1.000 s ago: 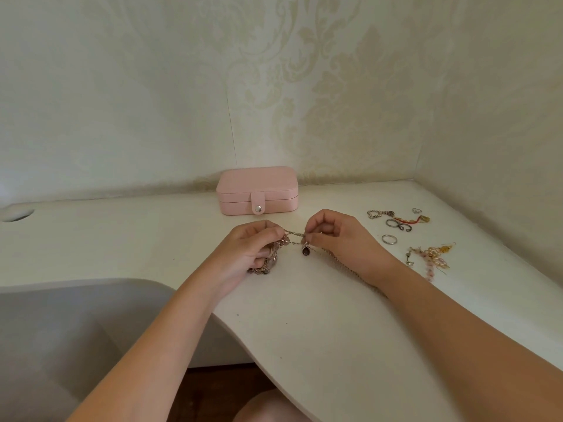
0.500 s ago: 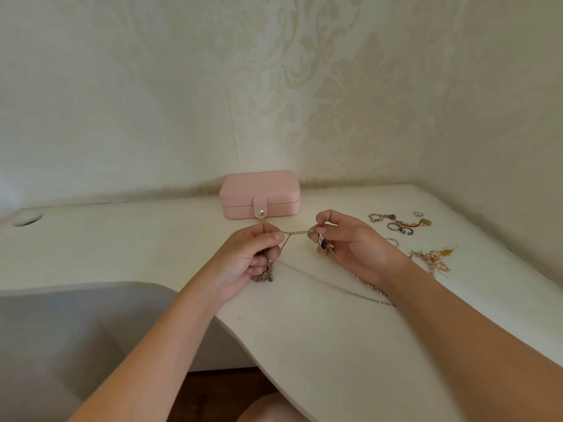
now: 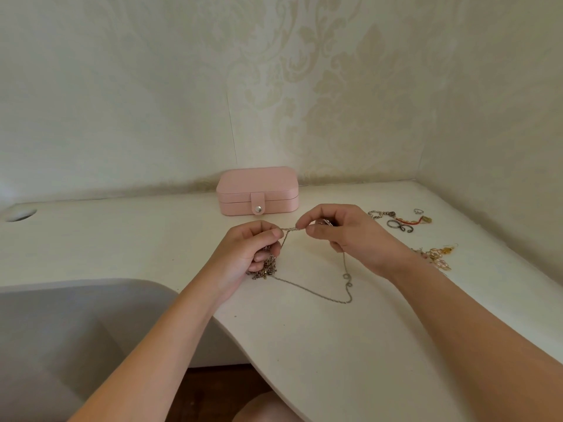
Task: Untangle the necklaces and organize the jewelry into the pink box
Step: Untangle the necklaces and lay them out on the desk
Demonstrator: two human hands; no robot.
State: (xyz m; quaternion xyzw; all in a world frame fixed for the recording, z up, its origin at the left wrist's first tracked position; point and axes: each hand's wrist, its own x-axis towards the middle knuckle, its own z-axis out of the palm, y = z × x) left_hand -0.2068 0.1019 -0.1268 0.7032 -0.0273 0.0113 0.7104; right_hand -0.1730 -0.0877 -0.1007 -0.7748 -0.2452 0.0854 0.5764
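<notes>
My left hand grips a bunched tangle of necklaces and pinches a short stretch of chain that runs tight across to my right hand, which pinches its other end. A thin silver chain hangs in a loose loop from both hands onto the white desk. The pink box sits shut with its snap tab fastened, behind my hands against the wall.
On the desk to the right lie a chain bracelet, dark rings, a small ring, a red and gold piece and pink-gold earrings. A cable hole is at far left. The desk edge curves inward at the front.
My hands have lifted and drawn apart. The thin silver chain has come free of the bunch and now hangs in a longer loop on the desk.
</notes>
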